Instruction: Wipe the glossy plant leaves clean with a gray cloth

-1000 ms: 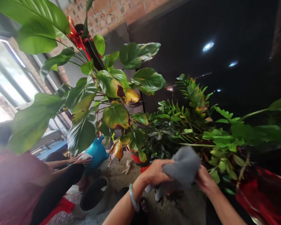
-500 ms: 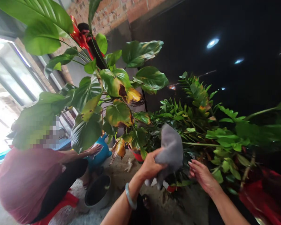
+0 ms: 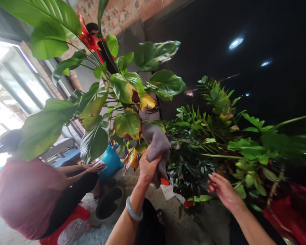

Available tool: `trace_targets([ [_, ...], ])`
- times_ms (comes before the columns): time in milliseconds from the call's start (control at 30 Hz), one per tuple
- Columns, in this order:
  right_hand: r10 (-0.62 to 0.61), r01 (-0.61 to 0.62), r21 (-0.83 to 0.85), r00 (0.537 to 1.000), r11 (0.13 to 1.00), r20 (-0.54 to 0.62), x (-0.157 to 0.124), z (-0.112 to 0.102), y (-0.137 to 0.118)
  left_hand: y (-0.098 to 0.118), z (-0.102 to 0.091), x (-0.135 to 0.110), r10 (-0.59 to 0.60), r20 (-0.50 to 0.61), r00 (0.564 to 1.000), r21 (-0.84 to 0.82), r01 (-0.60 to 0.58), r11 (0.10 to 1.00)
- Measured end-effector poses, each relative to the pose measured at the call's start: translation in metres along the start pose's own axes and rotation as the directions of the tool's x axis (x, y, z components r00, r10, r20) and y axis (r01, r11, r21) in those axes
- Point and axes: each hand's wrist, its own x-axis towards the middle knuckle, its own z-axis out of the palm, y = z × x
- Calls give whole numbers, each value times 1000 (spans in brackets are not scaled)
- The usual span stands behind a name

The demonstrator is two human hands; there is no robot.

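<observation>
A grey cloth (image 3: pixel 159 144) is bunched in my left hand (image 3: pixel 148 166), its upper end against the lower leaves of a tall potted plant (image 3: pixel 127 124). Several of those leaves have yellow and brown edges. A pale bangle (image 3: pixel 134 210) circles my left wrist. Over on the right, my right hand (image 3: pixel 225 192) hovers beside the low green foliage (image 3: pixel 193 160), fingers loosely bent and apart, with nothing seen in them. The cloth and leaves hide part of the plant's lower stems.
At left, a person in a pink shirt (image 3: pixel 30 197) sits on a red stool (image 3: pixel 78 217), hands near a blue rounded object (image 3: pixel 111 160). A dark bucket (image 3: pixel 111 204) stands on the floor. Red wrapping (image 3: pixel 293 207) lies at the right, and a dark glossy wall (image 3: pixel 219 68) rises behind.
My left hand has carried the grey cloth leftward to the tall plant's lower leaves, uncovering a white printed card below. The right hand has hardly moved. The other person's hands have drawn back together.
</observation>
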Motion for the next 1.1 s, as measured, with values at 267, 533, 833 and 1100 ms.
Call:
trace_targets([
  [267,-5,5,7,1000,1000,1,0,-6,-2,-45,-26,-86,-228,227,947,135,201,970],
  [533,17,-17,-9,1000,1000,2,0,1,3,10,-23,2,113,-110,988,93,-103,990],
  [833,19,-19,4,1000,1000,-12,-1,-2,0,-54,-26,-91,-296,252,921,158,263,952],
  [1100,33,-33,7,999,999,-12,-1,3,1,6,-20,-16,44,-163,986,92,-30,995],
])
